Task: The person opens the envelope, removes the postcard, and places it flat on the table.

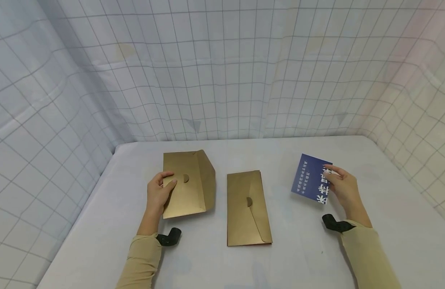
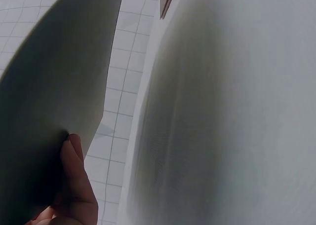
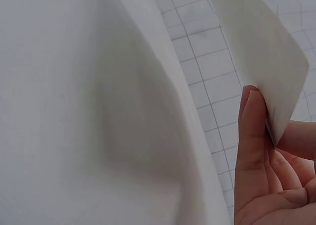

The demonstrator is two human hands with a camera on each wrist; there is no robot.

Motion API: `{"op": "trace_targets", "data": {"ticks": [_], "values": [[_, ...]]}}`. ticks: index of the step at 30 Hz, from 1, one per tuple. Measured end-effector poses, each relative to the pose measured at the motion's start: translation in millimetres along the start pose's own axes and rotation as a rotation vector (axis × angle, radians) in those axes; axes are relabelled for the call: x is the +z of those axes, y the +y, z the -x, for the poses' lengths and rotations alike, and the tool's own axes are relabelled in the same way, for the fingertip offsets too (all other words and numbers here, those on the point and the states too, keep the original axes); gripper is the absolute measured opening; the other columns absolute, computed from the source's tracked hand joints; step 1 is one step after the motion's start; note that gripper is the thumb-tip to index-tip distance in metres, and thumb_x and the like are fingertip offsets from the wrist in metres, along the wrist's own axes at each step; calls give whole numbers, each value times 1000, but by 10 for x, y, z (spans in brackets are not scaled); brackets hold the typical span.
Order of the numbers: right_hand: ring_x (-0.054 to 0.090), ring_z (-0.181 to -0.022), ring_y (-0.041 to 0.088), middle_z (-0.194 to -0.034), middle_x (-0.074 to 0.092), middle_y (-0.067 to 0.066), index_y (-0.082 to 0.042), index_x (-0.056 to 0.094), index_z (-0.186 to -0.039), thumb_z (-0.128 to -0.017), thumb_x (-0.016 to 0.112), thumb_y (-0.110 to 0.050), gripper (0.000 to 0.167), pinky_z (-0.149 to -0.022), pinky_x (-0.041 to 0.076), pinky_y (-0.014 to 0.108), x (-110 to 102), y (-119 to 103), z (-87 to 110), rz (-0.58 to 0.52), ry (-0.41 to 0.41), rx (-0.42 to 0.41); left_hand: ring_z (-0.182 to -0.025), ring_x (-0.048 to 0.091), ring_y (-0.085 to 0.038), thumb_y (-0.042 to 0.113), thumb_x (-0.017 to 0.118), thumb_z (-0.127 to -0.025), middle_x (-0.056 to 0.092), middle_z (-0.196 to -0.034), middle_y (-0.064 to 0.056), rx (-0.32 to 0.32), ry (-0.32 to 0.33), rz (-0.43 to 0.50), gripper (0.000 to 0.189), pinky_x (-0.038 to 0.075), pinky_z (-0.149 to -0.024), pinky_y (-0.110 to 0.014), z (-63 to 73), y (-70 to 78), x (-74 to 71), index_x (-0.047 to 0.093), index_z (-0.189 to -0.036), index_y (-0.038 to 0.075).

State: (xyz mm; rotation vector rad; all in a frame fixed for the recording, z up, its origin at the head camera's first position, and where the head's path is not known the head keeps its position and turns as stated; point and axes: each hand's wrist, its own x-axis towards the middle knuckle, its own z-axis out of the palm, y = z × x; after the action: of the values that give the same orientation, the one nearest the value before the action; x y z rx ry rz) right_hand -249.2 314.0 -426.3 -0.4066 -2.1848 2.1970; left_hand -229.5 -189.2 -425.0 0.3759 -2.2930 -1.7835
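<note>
My left hand (image 1: pixel 159 194) grips the left edge of a gold envelope (image 1: pixel 184 196), thumb on its front near a half-round notch. The flap of that envelope stands unfolded on its right side. In the left wrist view the envelope's dark back (image 2: pixel 54 77) is held above the table. My right hand (image 1: pixel 345 188) pinches the right edge of a blue card (image 1: pixel 309 176) with white characters. The card's plain pale back (image 3: pixel 271 52) shows in the right wrist view, raised off the surface. Between the hands lies a second gold envelope (image 1: pixel 245 220), its flap folded over.
The white-covered table (image 1: pixel 208 265) spreads beneath both hands. White grid-patterned curtains (image 1: pixel 226 72) hang at the back and on both sides. A black wrist-worn camera (image 1: pixel 169 237) sits at the left sleeve and another black camera (image 1: pixel 336 224) at the right.
</note>
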Motion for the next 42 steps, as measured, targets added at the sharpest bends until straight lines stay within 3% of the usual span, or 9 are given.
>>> {"op": "trace_targets", "data": {"ticks": [14, 22, 26, 32, 39, 42], "values": [[62, -70, -5, -74, 67, -22, -21, 57, -119, -91, 59, -18, 28, -63, 51, 14, -96, 55, -10, 22, 21, 58, -67, 51, 13, 0, 59, -87, 59, -121, -26, -1, 17, -25, 32, 44, -63, -9, 14, -52, -55, 55, -119, -4], [60, -70, -6, -73, 62, -26, -19, 53, -129, -93, 56, -21, 37, -63, 50, 14, -94, 88, -21, 149, 57, 79, -75, 49, 12, 4, 58, -89, 57, -127, -24, -41, -1, -66, 33, 41, -68, -8, -6, -80, -103, 54, -122, 0], [57, -69, -6, -71, 59, -28, -18, 51, -134, -93, 56, -26, 43, -62, 49, 15, -95, 101, -49, 262, 82, 85, -90, 50, 1, 6, 57, -90, 55, -130, -22, -53, -7, -101, 34, 39, -71, -9, -15, -77, -130, 54, -124, 2], [54, -67, -3, -68, 57, -27, -17, 50, -135, -93, 54, -27, 43, -61, 46, 18, -116, 132, -79, 338, 89, 92, -117, 45, -21, 5, 56, -91, 51, -135, -22, -61, -24, -109, 35, 35, -80, -13, -44, -89, -145, 52, -125, -1], [54, -68, -4, -68, 56, -29, -16, 50, -135, -92, 54, -27, 44, -62, 46, 17, -123, 140, -88, 356, 103, 90, -129, 39, -27, 2, 57, -89, 47, -139, -23, -45, -24, -90, 36, 32, -102, -33, -66, -124, -154, 52, -124, -5], [54, -68, -3, -68, 55, -28, -15, 49, -136, -92, 54, -27, 45, -61, 46, 17, -112, 149, -96, 357, 109, 109, -131, 37, -27, 2, 56, -90, 45, -140, -22, -58, -33, -92, 36, 31, -104, -35, -55, -140, -173, 50, -124, -6]]}}
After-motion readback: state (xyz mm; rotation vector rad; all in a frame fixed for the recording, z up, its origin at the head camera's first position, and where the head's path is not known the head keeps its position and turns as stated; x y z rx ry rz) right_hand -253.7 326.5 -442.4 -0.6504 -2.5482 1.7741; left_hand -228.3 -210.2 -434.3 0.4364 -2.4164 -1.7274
